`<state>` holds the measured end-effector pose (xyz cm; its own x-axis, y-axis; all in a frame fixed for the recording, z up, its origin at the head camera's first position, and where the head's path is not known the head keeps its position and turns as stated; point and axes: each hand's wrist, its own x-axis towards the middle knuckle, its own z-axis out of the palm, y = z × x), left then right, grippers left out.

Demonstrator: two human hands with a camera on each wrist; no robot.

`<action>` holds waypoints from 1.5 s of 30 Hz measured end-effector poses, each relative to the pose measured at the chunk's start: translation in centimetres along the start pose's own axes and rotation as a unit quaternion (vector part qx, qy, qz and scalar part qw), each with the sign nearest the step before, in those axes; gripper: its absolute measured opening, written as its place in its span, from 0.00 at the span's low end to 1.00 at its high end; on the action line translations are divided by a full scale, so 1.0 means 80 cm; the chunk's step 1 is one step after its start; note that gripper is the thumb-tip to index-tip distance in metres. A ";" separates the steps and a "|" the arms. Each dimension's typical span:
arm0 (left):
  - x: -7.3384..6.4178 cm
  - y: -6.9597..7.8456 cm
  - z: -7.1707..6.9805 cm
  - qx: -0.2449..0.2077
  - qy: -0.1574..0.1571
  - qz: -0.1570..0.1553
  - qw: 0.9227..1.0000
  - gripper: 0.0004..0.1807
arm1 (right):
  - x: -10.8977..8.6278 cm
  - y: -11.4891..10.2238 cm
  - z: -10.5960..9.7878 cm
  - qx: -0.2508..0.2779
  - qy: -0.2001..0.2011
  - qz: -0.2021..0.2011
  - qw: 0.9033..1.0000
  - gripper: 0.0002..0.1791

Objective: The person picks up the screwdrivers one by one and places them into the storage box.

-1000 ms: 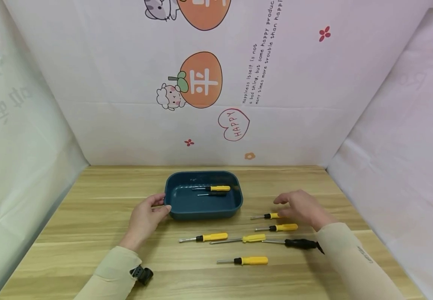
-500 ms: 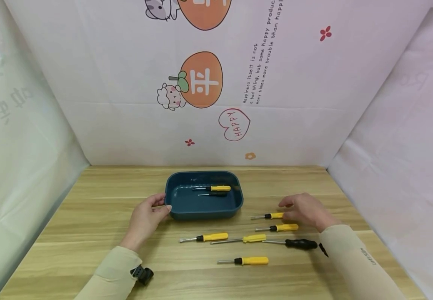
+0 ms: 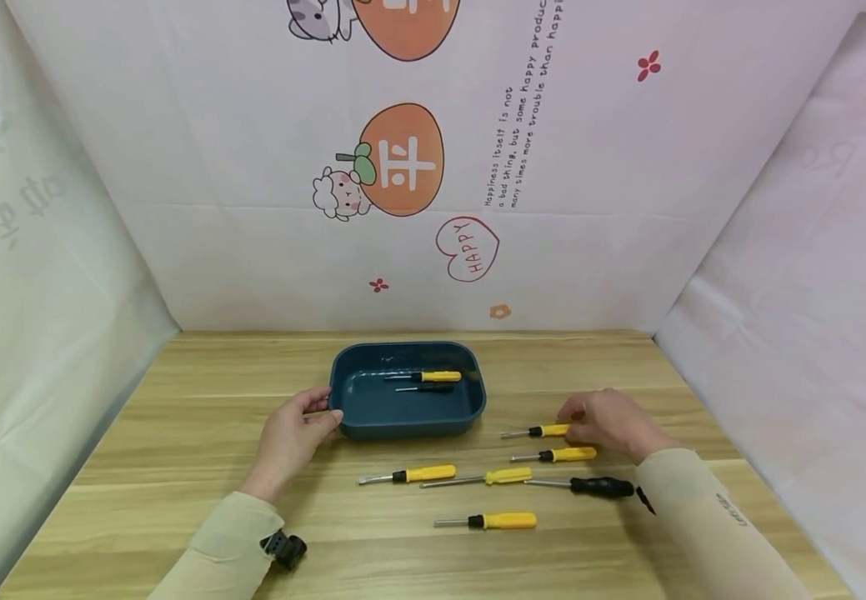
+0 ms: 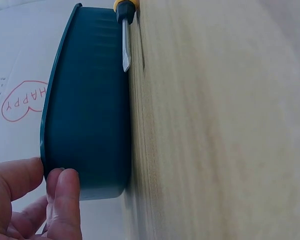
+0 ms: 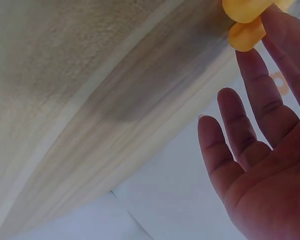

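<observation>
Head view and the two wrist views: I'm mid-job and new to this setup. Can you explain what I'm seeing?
There's no robot here, just a person's two hands. The head camera looks forward and down; each wrist camera looks at its own hand's work.

On the wooden table stands a dark teal box with two small screwdrivers inside. Before it and to its right lie five yellow-handled screwdrivers and a black-handled one.

The left hand holds the box's left end. The right hand has its fingers at the handle of the farthest loose screwdriver; how firmly it grips, I can't tell.
</observation>
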<state>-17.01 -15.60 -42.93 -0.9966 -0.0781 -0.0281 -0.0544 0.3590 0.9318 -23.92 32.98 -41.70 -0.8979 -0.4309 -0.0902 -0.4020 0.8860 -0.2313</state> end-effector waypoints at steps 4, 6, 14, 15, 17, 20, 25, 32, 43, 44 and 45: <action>0.001 -0.002 0.000 -0.008 0.000 0.000 1.000 0.30 | 0.002 -0.001 0.002 0.000 -0.004 0.002 1.000 0.11; 0.002 -0.002 0.000 -0.010 0.000 0.000 1.000 0.30 | 0.003 -0.001 0.003 -0.003 -0.008 0.006 1.000 0.10; 0.001 -0.002 0.002 -0.014 0.003 0.000 1.000 0.29 | 0.003 -0.002 0.003 -0.010 -0.024 0.017 1.000 0.09; 0.002 -0.003 0.002 -0.014 0.004 -0.001 1.000 0.29 | 0.003 -0.002 0.002 -0.009 -0.026 0.018 0.999 0.08; 0.001 -0.003 0.003 -0.015 0.005 -0.001 1.000 0.29 | 0.003 -0.002 0.003 -0.008 -0.027 0.019 0.999 0.08; 0.001 -0.003 0.004 -0.016 0.006 -0.002 1.000 0.29 | 0.003 -0.001 0.004 -0.008 -0.027 0.018 0.999 0.08; 0.001 -0.002 0.005 -0.016 0.005 -0.005 1.000 0.29 | 0.001 0.001 0.007 -0.010 -0.022 0.009 1.000 0.08; 0.000 0.000 0.003 -0.015 0.006 -0.006 1.000 0.29 | 0.002 0.001 0.008 -0.009 -0.010 -0.004 1.000 0.07; 0.000 0.000 0.003 -0.013 0.004 -0.006 1.000 0.29 | 0.001 -0.003 0.005 0.005 -0.009 -0.013 1.000 0.07; 0.000 0.000 0.003 -0.012 0.005 -0.006 1.000 0.29 | 0.001 -0.003 0.005 0.009 -0.007 -0.015 1.000 0.07; 0.000 -0.001 0.003 -0.011 0.005 -0.006 1.000 0.29 | 0.001 -0.004 0.004 0.012 -0.004 -0.016 1.000 0.07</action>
<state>-17.07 -15.37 -43.07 -0.9951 -0.0916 -0.0367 -0.0656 0.3366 0.9394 -23.81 32.63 -41.94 -0.8833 -0.4598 -0.0912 -0.4251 0.8678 -0.2574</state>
